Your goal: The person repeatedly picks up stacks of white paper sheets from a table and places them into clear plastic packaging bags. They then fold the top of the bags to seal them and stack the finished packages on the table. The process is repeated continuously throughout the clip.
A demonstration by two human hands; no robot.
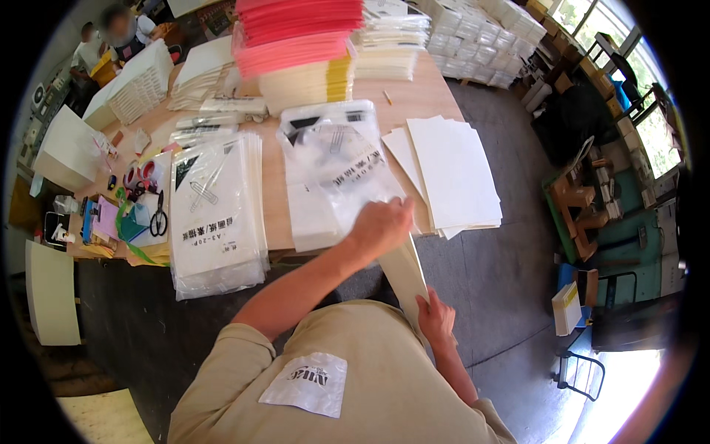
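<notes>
My left hand (381, 226) is closed at the near right corner of a clear printed plastic bag (344, 166), whose loose upper film is wrinkled and raised toward my fingers. That bag lies on top of a pile of similar bags. Close against my body, my right hand (436, 318) grips the edge of a stack of white paper (405, 277), tilted with its upper end just under my left hand. To the right, loose white sheets (455, 174) lie fanned at the table's edge. On the left, a pile of filled paper packs (218, 211) overhangs the front edge.
A tall stack of pink and red packs (299, 37) stands at the back of the wooden table (436, 92). Black scissors (158, 216) and tape rolls (140, 174) sit at left. Two people are at the far left; wrapped bundles (481, 37) stand behind. A trolley (580, 370) is at right.
</notes>
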